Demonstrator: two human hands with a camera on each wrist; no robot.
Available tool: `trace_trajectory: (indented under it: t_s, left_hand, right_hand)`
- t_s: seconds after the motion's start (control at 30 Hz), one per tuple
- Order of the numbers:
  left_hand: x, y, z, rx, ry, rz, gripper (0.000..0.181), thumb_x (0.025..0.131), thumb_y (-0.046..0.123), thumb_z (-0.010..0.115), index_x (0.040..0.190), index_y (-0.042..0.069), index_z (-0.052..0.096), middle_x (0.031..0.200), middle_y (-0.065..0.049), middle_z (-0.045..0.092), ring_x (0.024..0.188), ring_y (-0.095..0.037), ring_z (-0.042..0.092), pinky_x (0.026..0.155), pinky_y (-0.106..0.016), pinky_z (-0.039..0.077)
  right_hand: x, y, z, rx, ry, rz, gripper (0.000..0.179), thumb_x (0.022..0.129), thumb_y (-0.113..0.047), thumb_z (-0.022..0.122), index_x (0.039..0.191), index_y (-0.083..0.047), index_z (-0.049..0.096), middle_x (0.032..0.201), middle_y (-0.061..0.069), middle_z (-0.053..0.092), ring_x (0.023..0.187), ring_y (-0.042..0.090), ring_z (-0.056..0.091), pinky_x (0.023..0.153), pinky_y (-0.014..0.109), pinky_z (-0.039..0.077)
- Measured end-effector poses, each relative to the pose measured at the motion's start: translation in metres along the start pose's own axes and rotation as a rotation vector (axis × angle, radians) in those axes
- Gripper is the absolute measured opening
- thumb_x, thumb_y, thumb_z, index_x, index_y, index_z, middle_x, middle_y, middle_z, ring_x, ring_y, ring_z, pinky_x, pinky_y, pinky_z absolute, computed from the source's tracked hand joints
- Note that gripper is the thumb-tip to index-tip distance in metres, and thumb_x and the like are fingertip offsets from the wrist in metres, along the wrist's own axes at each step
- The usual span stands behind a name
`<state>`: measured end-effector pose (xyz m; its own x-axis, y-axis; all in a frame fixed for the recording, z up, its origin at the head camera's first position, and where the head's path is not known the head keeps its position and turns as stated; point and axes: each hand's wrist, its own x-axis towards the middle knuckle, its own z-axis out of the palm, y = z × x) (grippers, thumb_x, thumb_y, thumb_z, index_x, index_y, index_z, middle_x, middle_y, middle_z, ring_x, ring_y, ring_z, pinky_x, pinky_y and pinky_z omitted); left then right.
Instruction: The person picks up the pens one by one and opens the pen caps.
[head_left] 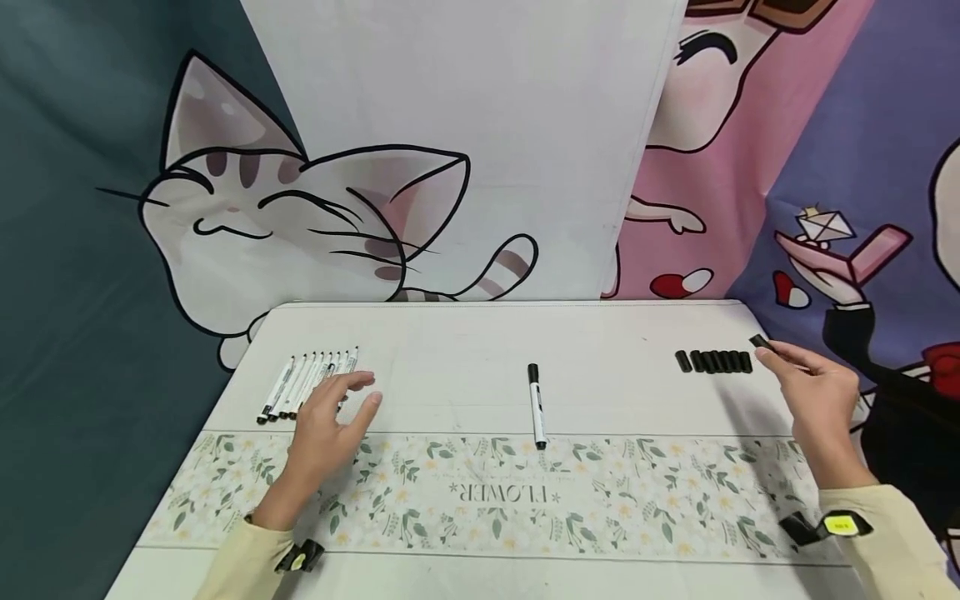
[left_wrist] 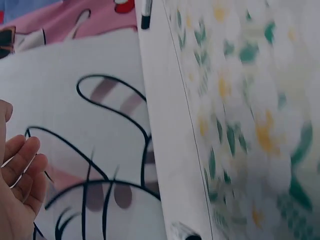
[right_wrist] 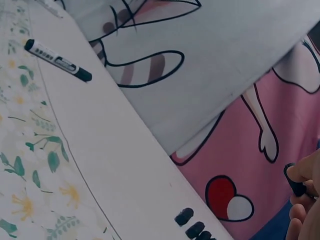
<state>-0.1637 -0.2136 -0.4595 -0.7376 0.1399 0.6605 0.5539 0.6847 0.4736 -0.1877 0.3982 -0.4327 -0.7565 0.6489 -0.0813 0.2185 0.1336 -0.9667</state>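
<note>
My right hand (head_left: 817, 392) pinches a black marker cap (head_left: 762, 342) between thumb and fingers, above the table's right side. Just left of it, several more black caps (head_left: 712, 362) lie in a row. Over on the left, my left hand (head_left: 326, 429) hovers with its fingers loosely bent and holds nothing. Beyond and partly behind it, several uncapped white markers (head_left: 296, 383) lie side by side, tips toward the far edge. One capped whiteboard marker (head_left: 537, 408) rests alone near the middle; it also shows in the right wrist view.
The white table (head_left: 450, 358) carries a floral printed band (head_left: 495, 500) along its near part. Behind the far edge hangs a cloth backdrop (head_left: 480, 125) with a cartoon cat. Dark green cloth (head_left: 67, 333) drapes at the left.
</note>
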Motion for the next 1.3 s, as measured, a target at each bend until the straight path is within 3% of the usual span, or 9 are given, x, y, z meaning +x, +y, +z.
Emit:
trace_trajectory:
  t_s: [0.13, 0.37, 0.7, 0.93, 1.3]
  left_hand:
    - [-0.002, 0.010, 0.005, -0.039, 0.015, 0.045, 0.034, 0.086, 0.003, 0.076, 0.120, 0.006, 0.071, 0.111, -0.007, 0.072, 0.100, -0.024, 0.064, 0.085, -0.025, 0.047]
    - [-0.004, 0.016, 0.009, -0.047, -0.007, 0.050, 0.033, 0.087, 0.005, 0.076, 0.119, 0.005, 0.071, 0.110, -0.007, 0.072, 0.100, -0.023, 0.065, 0.085, -0.022, 0.046]
    - [-0.009, 0.027, 0.011, -0.062, -0.020, 0.049, 0.033, 0.087, 0.006, 0.076, 0.119, 0.007, 0.071, 0.111, -0.007, 0.072, 0.101, -0.023, 0.064, 0.085, -0.024, 0.047]
    - [-0.012, 0.036, 0.016, -0.088, -0.030, 0.069, 0.037, 0.086, 0.005, 0.077, 0.122, 0.008, 0.070, 0.116, -0.003, 0.071, 0.104, -0.021, 0.064, 0.089, -0.018, 0.046]
    - [-0.015, 0.039, 0.018, -0.080, -0.039, 0.052, 0.037, 0.085, 0.005, 0.078, 0.122, 0.008, 0.070, 0.116, -0.002, 0.071, 0.104, -0.021, 0.064, 0.088, -0.018, 0.046]
  right_hand:
    - [0.013, 0.003, -0.002, 0.133, -0.033, 0.100, 0.042, 0.078, -0.024, 0.091, 0.118, -0.017, 0.079, 0.075, -0.022, 0.072, 0.077, 0.002, 0.060, 0.056, 0.014, 0.047]
    - [0.036, 0.016, -0.004, 0.145, 0.034, 0.213, 0.033, 0.075, -0.026, 0.094, 0.106, -0.023, 0.083, 0.071, -0.022, 0.071, 0.074, 0.001, 0.060, 0.053, 0.015, 0.046]
    - [0.066, 0.043, 0.002, 0.097, 0.148, 0.221, 0.023, 0.069, -0.028, 0.097, 0.084, -0.026, 0.081, 0.060, -0.023, 0.066, 0.072, -0.001, 0.057, 0.059, 0.013, 0.042]
    - [0.075, 0.060, 0.008, 0.025, 0.144, 0.183, 0.018, 0.073, -0.030, 0.094, 0.074, -0.030, 0.076, 0.057, -0.025, 0.063, 0.064, -0.002, 0.055, 0.056, 0.014, 0.041]
    - [0.085, 0.073, 0.010, -0.037, 0.154, 0.165, 0.026, 0.076, -0.024, 0.091, 0.063, -0.032, 0.070, 0.052, -0.025, 0.058, 0.059, 0.000, 0.051, 0.050, 0.016, 0.039]
